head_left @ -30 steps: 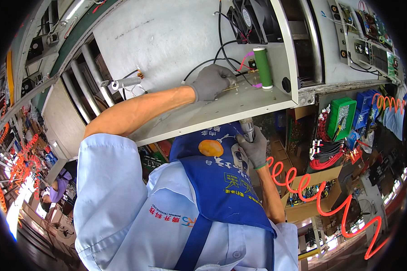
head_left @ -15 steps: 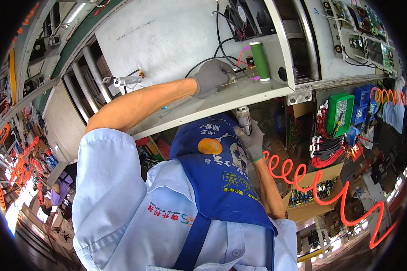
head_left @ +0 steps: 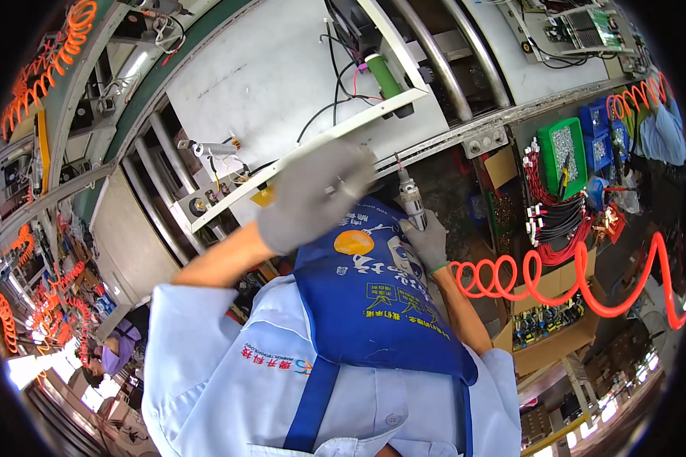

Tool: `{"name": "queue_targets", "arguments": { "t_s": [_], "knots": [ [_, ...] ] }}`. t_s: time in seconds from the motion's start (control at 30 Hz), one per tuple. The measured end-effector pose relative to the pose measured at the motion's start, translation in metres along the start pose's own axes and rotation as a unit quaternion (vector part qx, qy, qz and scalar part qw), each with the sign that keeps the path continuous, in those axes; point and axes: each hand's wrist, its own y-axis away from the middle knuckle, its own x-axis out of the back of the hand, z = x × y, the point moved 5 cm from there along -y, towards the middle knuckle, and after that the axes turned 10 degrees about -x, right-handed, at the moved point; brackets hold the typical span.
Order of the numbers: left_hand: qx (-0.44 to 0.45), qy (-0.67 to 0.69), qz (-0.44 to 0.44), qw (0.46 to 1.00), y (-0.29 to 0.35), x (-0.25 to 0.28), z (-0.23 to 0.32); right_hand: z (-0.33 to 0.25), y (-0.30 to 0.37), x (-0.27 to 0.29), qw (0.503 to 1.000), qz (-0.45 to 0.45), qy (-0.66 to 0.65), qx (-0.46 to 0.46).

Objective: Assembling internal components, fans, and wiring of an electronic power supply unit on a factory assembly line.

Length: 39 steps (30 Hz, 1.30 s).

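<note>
My left hand (head_left: 312, 196), in a grey glove, is blurred above my apron, beside the near edge of a light-grey metal chassis (head_left: 312, 141). Small shiny bits glint on its glove; its fingers are smeared. My right hand (head_left: 428, 242), also gloved, is wrapped round a silver air screwdriver (head_left: 411, 199), whose bit points up toward the chassis edge. A green cylinder (head_left: 383, 75) and black wires (head_left: 335, 91) are at the chassis's right end. A ribbed silver resistor (head_left: 215, 149) is at the left.
Metal rollers (head_left: 436, 57) run beside the chassis. At right hang a red coiled air hose (head_left: 526, 283), a green bin (head_left: 562, 156) of small metal parts, blue bins (head_left: 596, 133) and wire bundles (head_left: 560, 228). A cardboard box (head_left: 556, 339) holds components. Another person (head_left: 118, 346) is at far left.
My left hand has come out of the chassis, back toward my body. The chassis now lies turned at a slant, with its green cylinder farther up and left. My right hand keeps the screwdriver.
</note>
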Motion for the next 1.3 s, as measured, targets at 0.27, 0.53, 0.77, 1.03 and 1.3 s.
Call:
{"name": "queue_targets", "arguments": {
  "t_s": [0.27,0.53,0.77,1.03,1.3],
  "knots": [
    [0.101,-0.244,-0.084,0.961,0.079,-0.164,-0.194,0.024,0.022,0.023,1.000,-0.010,-0.025,-0.013],
    [0.115,-0.303,-0.151,0.934,0.062,-0.199,-0.231,0.027,0.039,0.035,1.000,-0.006,-0.019,0.009],
    [0.315,0.312,-0.046,0.895,0.088,-0.182,-0.160,0.020,0.042,0.033,0.997,-0.023,-0.047,0.059],
    [0.413,0.521,0.058,0.745,0.132,-0.187,-0.139,0.023,0.041,0.029,0.993,-0.068,0.025,0.090],
    [0.363,0.537,0.022,0.761,0.148,-0.182,-0.145,0.026,0.033,0.034,0.986,-0.134,0.066,0.077]
  ]
}}
